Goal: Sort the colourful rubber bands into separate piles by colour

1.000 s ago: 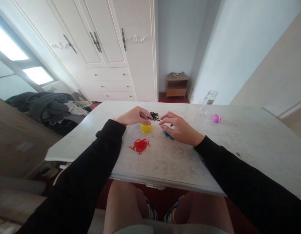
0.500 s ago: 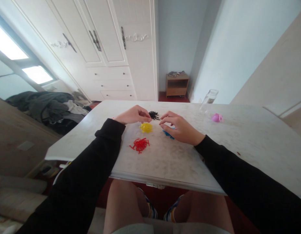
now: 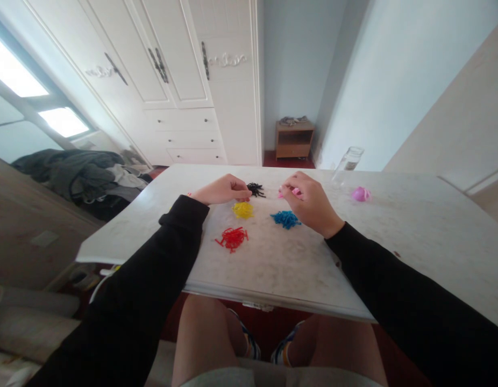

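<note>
My left hand hovers at the back of the yellow pile of thin strips, thumb and fingers pinched together. Whatever lies between them is too small to make out. Just right of its fingertips is a black pile of strips. My right hand is closed, fingers curled, at a pink pile that it partly covers; its fingertips' contents are hidden. A blue pile lies below that hand. Nearer me rests a red pile of thin, band-like strips.
A clear glass bottle or jar stands at the table's back right, with a pink-purple bundle close by. The pale table ends just before my knees. Dark clothes are heaped at left; a white wardrobe stands beyond.
My right hand has moved back and to the right, from over the blue pile to the pink one, and its fingers have closed. My left hand stays nearly in place.
</note>
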A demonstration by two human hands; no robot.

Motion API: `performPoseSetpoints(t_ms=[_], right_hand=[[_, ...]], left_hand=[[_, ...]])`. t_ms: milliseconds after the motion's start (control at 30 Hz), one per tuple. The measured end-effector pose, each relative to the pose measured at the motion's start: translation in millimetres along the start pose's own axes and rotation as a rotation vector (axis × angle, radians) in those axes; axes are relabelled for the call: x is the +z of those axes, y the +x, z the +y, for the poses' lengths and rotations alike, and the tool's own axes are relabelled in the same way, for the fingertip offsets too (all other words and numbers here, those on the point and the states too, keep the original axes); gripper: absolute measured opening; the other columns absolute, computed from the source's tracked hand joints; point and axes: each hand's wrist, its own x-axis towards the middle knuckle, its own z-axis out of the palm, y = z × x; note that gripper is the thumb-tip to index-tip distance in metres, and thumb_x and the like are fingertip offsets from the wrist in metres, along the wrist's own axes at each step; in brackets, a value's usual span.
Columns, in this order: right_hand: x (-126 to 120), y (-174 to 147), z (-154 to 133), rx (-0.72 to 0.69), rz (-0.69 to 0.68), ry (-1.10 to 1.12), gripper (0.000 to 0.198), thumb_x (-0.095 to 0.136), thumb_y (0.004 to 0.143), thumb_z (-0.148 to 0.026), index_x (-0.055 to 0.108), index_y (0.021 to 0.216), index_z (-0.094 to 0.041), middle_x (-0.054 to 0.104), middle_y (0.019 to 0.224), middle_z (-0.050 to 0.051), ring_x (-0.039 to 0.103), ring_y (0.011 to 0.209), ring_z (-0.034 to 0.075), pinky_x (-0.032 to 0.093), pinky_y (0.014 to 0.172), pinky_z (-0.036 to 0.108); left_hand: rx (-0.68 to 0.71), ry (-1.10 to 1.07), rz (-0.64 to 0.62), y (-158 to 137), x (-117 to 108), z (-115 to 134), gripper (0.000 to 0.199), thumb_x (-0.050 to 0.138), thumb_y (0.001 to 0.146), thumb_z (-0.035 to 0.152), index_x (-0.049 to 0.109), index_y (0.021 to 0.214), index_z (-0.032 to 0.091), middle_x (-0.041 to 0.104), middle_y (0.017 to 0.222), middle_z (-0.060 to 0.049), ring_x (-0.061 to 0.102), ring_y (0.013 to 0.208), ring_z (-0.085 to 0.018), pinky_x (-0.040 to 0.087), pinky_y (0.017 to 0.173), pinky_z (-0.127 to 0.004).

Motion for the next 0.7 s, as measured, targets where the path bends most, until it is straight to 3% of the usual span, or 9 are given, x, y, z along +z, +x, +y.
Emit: performPoseSetpoints(t_ms=[200,300,433,533,700], right_hand=[[1.6,-0.1,2.4,-0.015,0.028,-0.029,0.022,0.054,0.095,-0.027,0.064,0.076,-0.02,0.062,0.087,0.007,0.059,0.084,0.022,0.045,0.076,0.036],[1.6,-0.1,1.7,-0.021,0.024,-0.033,0.023,0.054,0.096,-0.027,0.064,0.076,-0.021,0.063,0.087,0.006,0.059,0.085,0.022,0.045,0.077,0.036],[1.5,-0.5,-0.1,-0.007,0.008,-0.017,0.023,0.054,0.096,-0.026,0.064,0.075,-0.021,0.063,0.088,0.007,0.059,0.083,0.021,0.045,0.074,0.035],[2.0,-0.6,-0.1,-0.004,-0.002,-0.004,0.023,0.054,0.095,-0.026,0.065,0.076,-0.02,0.063,0.089,0.007,0.059,0.083,0.021,0.045,0.073,0.035],[3.1,-0.5,0.5,-0.005,-0.01,-0.005,0.023,0.054,0.095,-0.026,0.065,0.075,-0.02,0.062,0.088,0.007,0.059,0.083,0.021,0.046,0.073,0.035]], left_hand=[[0.068,0.102,0.032,0.6,5.1,10.4,0.027,0.073,0.087,0.044,0.083,0.087,0.019,0.079,0.088,-0.008,0.069,0.083,-0.02,0.054,0.08,-0.033],[0.18,0.168,0.068,0.7,9.3,16.7,0.025,0.069,0.091,0.043,0.083,0.09,0.022,0.078,0.11,-0.009,0.067,0.105,-0.023,0.05,0.101,-0.038],[0.219,0.204,0.017,2.6,14.6,16.5,0.024,0.064,0.096,0.041,0.084,0.099,0.028,0.07,0.139,-0.005,0.051,0.139,-0.027,0.031,0.123,-0.043],[0.175,0.192,-0.046,5.8,16.8,12.8,0.026,0.063,0.097,0.044,0.084,0.105,0.029,0.072,0.137,-0.003,0.047,0.145,-0.026,0.026,0.127,-0.042],[0.179,0.222,-0.045,6.1,17.7,11.2,0.031,0.062,0.097,0.045,0.082,0.112,0.027,0.075,0.131,-0.004,0.052,0.141,-0.025,0.03,0.124,-0.041]])
